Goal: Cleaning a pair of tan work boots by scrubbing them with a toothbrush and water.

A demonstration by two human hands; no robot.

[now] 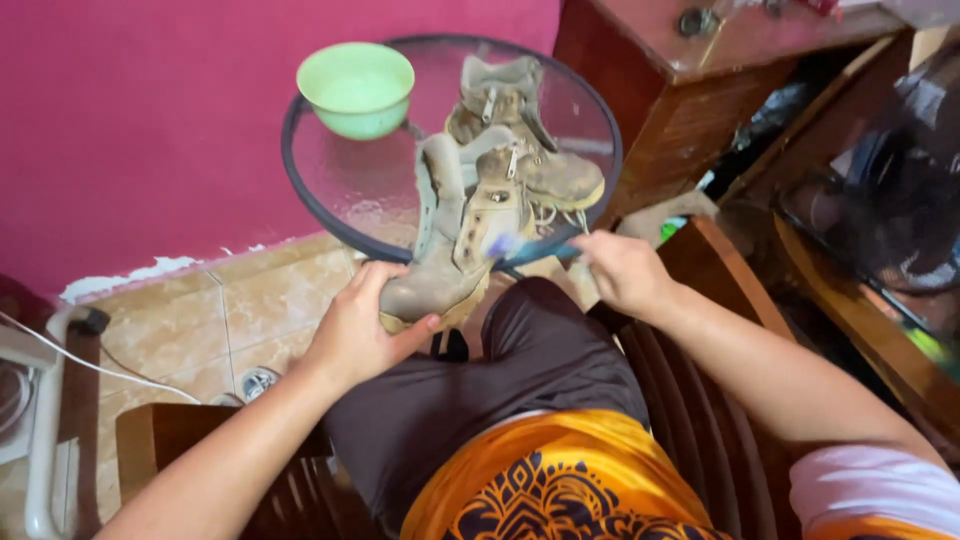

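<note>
View from the head camera, read from left to right. At the far left stands a white tubular frame (45, 420) with a thin white cable (110, 370) running across the tiled floor (240, 310), in which a round metal drain (257, 382) is set. Behind the floor rises a magenta wall (150, 120).

The left hand (360, 330) is closed around the toe and sole of a dusty tan boot (455, 250), thumb on the near side and fingers over the top. This boot is tilted, its toe over the person's knee and its shaft leaning against the near edge of a round glass table (340, 190) with a dark rim.

On the table's far left edge sits a pale green bowl (356, 88); its contents cannot be made out. A second tan boot (520, 130), equally soiled, stands upright near the table's far right edge, just behind the held boot and touching it, with loose laces trailing at the right rim.

The right hand (625, 270) is clenched on the handle of a blue toothbrush (530, 246), blurred, whose head lies against the side of the held boot.

Below the hands are dark shorts (480, 400) and an orange patterned shirt (560, 480); the person sits on a dark wooden chair (700, 420).

At the upper right a reddish wooden cabinet (700, 90) stands close beside the table, with dark clutter at the far right edge that cannot be identified.
</note>
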